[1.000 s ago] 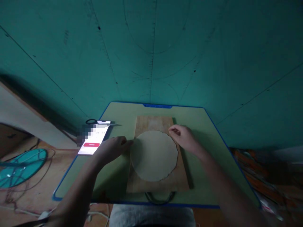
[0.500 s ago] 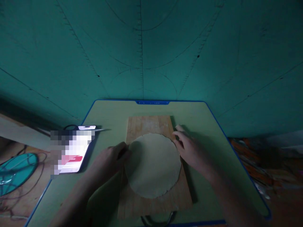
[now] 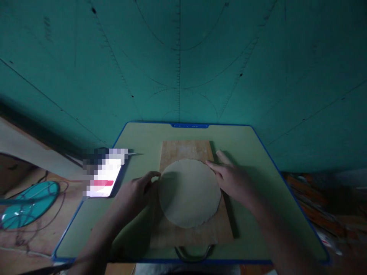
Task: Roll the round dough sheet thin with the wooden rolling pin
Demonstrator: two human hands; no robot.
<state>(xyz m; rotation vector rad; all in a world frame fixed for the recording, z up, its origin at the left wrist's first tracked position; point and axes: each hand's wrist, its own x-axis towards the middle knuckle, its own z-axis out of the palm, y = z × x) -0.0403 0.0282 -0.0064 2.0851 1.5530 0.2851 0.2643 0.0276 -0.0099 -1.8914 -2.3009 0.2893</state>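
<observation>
A round, flat sheet of rolled-out dough (image 3: 189,194) lies on a wooden cutting board (image 3: 186,148), covering most of its width. At the dough's left edge is my left hand (image 3: 140,190), its fingers curled and its thumb and fingertip pinched together at the rim. My right hand (image 3: 229,177) grips the upper right edge between thumb and forefinger, with another finger sticking up apart from the dough. The undersides of the dough edges and the exact finger contact are hard to make out in the dim light.
The board rests on a small table (image 3: 143,133) with a blue rim, against a green wall (image 3: 183,57). A lit phone (image 3: 104,179) and a pointed blade (image 3: 136,154) lie on the table's left. A dark handle (image 3: 195,258) juts out below the board.
The view has shifted slightly, so the table sits a bit farther right. Both hands stay at the dough's edges; the right fingers have drawn in over its upper right rim.
</observation>
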